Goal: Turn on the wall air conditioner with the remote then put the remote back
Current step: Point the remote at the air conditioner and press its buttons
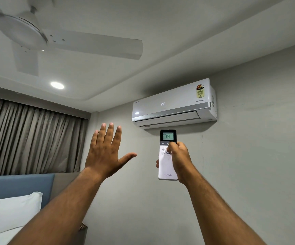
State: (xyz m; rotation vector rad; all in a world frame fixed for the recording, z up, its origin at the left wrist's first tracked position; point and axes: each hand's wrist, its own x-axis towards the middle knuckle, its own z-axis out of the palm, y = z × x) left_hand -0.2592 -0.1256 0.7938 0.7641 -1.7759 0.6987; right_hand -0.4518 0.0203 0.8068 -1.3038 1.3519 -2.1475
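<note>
A white wall air conditioner [174, 105] hangs high on the grey wall, its front panel lit with "24". Just below it, my right hand [179, 158] grips a white remote [166, 167] with a dark top; the remote's screen also reads 24. My thumb rests on the buttons under the screen. The remote is held upright, pointed toward the unit. My left hand [106, 151] is raised to the left of the remote, palm toward the wall, fingers spread and holding nothing.
A white ceiling fan [37, 36] spreads overhead at the upper left, beside a round ceiling light [57, 85]. Brown curtains [31, 138] cover the left wall. A blue headboard [19, 186] and white pillow [10, 213] lie at the lower left.
</note>
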